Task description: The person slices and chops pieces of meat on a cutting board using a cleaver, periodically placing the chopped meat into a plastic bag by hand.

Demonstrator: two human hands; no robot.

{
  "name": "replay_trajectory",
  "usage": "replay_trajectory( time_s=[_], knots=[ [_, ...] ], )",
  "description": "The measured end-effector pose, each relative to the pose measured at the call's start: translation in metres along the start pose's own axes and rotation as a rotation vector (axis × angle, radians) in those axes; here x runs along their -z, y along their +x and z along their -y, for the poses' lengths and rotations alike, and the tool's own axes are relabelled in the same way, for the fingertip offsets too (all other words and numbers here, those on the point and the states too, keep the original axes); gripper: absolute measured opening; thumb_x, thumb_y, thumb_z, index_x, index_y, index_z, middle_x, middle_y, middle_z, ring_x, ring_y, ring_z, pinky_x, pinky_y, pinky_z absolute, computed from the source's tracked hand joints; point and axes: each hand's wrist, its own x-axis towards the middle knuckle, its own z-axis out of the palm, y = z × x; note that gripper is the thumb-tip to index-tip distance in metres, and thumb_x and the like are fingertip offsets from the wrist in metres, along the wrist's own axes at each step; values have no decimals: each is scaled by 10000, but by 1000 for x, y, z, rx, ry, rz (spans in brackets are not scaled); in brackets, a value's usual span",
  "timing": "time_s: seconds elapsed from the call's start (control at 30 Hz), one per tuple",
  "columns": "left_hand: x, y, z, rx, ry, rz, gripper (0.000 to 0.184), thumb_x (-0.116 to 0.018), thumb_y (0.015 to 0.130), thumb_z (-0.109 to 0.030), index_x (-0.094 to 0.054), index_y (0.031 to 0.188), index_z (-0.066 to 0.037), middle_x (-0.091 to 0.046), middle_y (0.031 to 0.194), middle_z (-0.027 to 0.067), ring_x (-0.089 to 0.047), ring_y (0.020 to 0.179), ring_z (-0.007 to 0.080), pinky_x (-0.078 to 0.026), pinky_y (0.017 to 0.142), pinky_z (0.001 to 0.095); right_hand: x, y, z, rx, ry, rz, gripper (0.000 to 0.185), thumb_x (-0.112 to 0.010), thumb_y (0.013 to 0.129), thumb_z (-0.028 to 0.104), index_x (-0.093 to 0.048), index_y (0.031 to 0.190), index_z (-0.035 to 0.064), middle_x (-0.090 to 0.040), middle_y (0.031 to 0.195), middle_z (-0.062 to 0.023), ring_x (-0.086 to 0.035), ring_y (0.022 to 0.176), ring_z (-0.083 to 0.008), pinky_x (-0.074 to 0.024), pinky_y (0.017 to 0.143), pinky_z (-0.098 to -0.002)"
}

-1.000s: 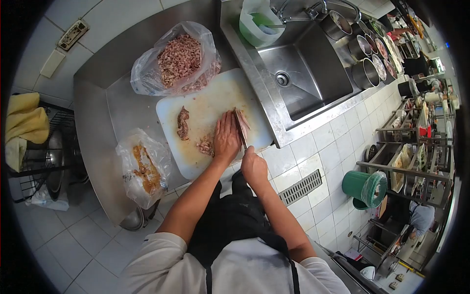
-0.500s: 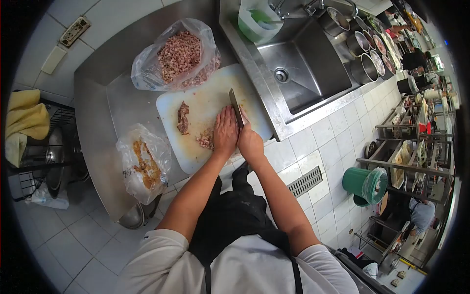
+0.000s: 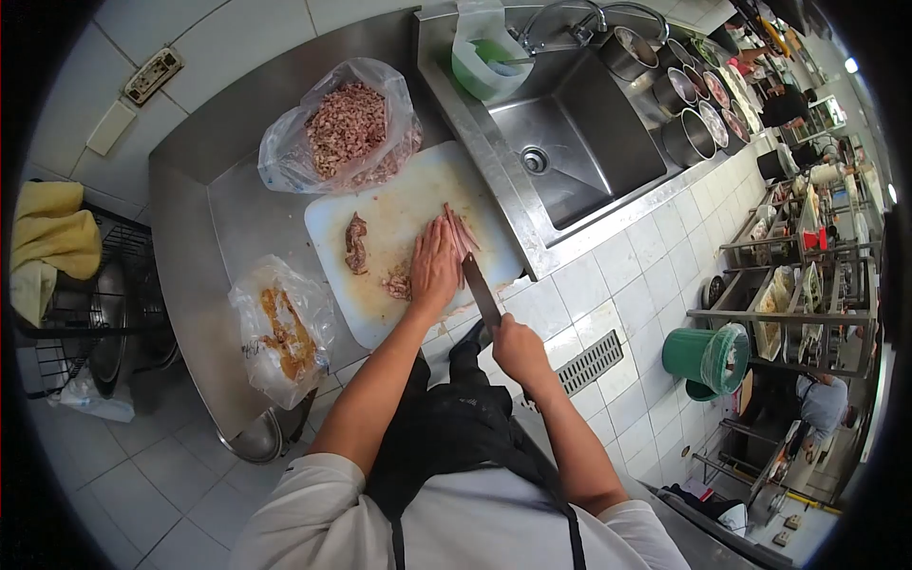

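Note:
On the white cutting board (image 3: 334, 211) my left hand (image 3: 434, 268) lies flat, fingers stretched, pressing beside and partly over some strips of raw meat (image 3: 462, 234). My right hand (image 3: 521, 350) is closed around the handle of a knife (image 3: 484, 293), its blade tip at the near end of the strips. A small heap of chopped meat (image 3: 397, 282) sits left of my left hand. Further left on the board lies a dark, elongated piece of meat (image 3: 355, 243). Behind the board stands an open plastic bag (image 3: 285, 152) full of diced meat (image 3: 348, 125).
A clear bag with orange-brown food (image 3: 288, 334) lies at the steel counter's left edge. To the right is a steel sink (image 3: 594, 133), with a green container (image 3: 484, 71) at its corner and several metal pots (image 3: 689, 138) beyond. A green bin (image 3: 698, 359) stands on the floor.
My right hand has drawn the knife back toward my body and to the right, away from my left hand. The meat strips show more fully. The view has shifted slightly.

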Motion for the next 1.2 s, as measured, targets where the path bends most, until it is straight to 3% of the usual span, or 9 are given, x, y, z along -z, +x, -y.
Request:
replay_trajectory(
  time_s=[0.13, 0.23, 0.7, 0.8, 1.0, 1.2],
  knots=[
    [10, -2, 5, -7, -207, -54, 599, -531, 1034, -156, -369, 1572, 53, -392, 1626, 251, -425, 1471, 413, -335, 1232, 498, 9, 19, 19, -6, 17, -117, 182, -572, 1009, 140, -535, 931, -20, -676, 692, -277, -691, 640, -473, -550, 577, -558],
    [10, -2, 2, -69, -111, -113, 561, -530, 1028, -143, -415, 1535, 68, -421, 1596, 266, -453, 1439, 432, -368, 1210, 495, -7, 41, 30, 11, 41, -187, 174, -567, 1012, 135, -529, 926, -11, -673, 683, -274, -690, 628, -464, -550, 571, -556],
    [5, 0, 0, -71, 36, -78, 578, -499, 1021, -206, -432, 1511, 94, -450, 1577, 252, -405, 1490, 382, -297, 1247, 500, -53, 78, 24, -9, -1, -124, 79, -544, 941, 55, -518, 935, -20, -688, 698, -269, -721, 664, -450, -586, 602, -531],
    [2, 2, 0, -65, 44, -65, 576, -502, 1015, -204, -440, 1506, 92, -447, 1583, 244, -394, 1499, 375, -292, 1251, 500, -56, 88, 24, -19, 16, -108, 171, -547, 1009, 127, -519, 958, -34, -677, 701, -293, -703, 660, -476, -567, 588, -556],
    [-13, 3, 11, -49, 93, -52, 584, -507, 1016, -217, -440, 1521, 69, -440, 1597, 222, -374, 1516, 361, -273, 1264, 505, -70, 124, 24, 4, 56, -176, 168, -544, 1001, 122, -527, 968, -42, -677, 703, -304, -705, 664, -481, -569, 594, -567],
    [-1, 1, 0, 3, 104, 6, 599, -495, 1037, -224, -393, 1560, 50, -384, 1644, 198, -332, 1545, 340, -241, 1279, 500, -65, 96, 16, 16, 81, -144, 197, -544, 1023, 147, -528, 959, -39, -678, 711, -307, -702, 664, -480, -559, 585, -576]
  ],
)
